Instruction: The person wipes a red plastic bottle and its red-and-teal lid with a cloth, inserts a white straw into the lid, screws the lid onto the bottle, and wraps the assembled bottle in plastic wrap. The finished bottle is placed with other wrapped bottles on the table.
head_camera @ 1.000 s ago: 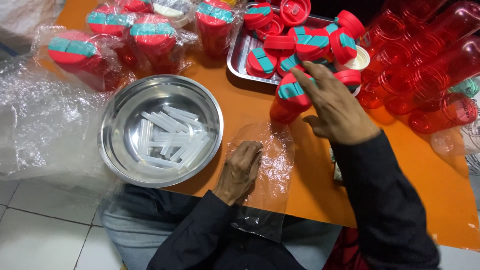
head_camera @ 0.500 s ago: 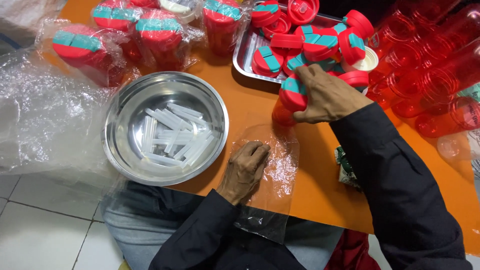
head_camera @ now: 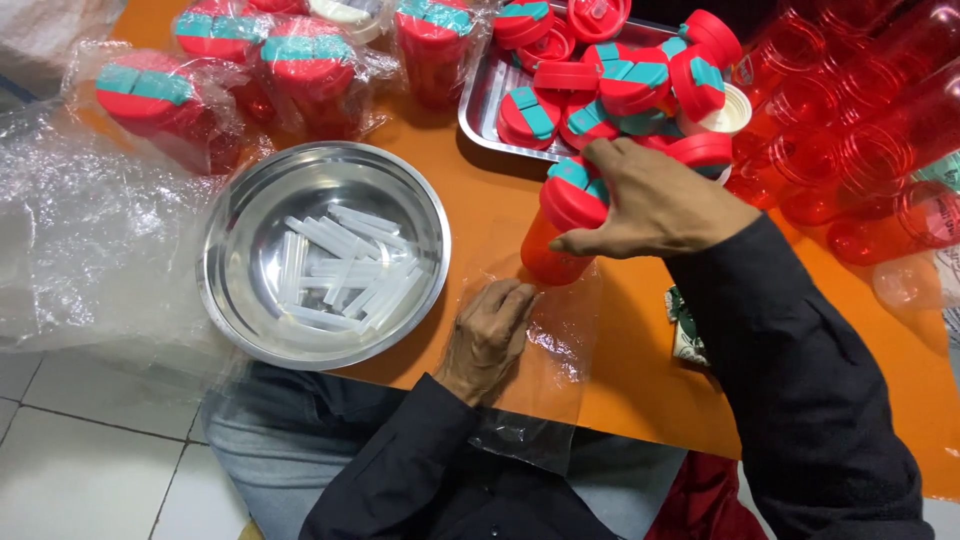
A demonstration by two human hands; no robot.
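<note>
My right hand grips the red lid of a red plastic bottle with a teal flap, which stands on the orange table. My left hand rests with curled fingers on a clear plastic bag lying flat on the table just below the bottle. The bag hangs over the table's near edge.
A round steel bowl holding several clear plastic straws sits to the left. A steel tray of red lids stands behind the bottle. Bagged bottles line the back left, open red bottles the right. Crumpled plastic wrap lies far left.
My right hand has drawn the bottle from beside the tray toward me, closer to the bag. My left hand has stayed on the bag.
</note>
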